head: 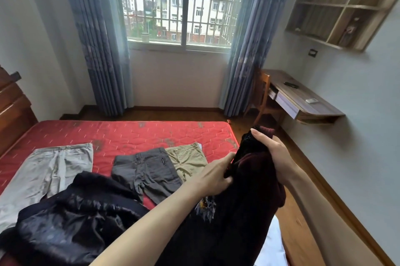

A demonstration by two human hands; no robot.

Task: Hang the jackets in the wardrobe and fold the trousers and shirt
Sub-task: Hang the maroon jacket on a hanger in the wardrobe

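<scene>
Gripping the maroon jacket [249,190] by its top in my right hand [273,154], I hold it up off the red mattress [129,133]. My left hand [213,176] pinches its edge, fingertips buried in fabric. Left of that hand lie grey trousers [147,170]; the jacket's hem runs out of view.

Trousers on bed: 3 pairs — one light grey cotton pair [46,170], one dark grey pair [149,171], one khaki pair [188,160]. Jackets: 2 — one shiny black padded jacket [71,222], one dark maroon velvet jacket [244,200]. Hands: 2.
</scene>
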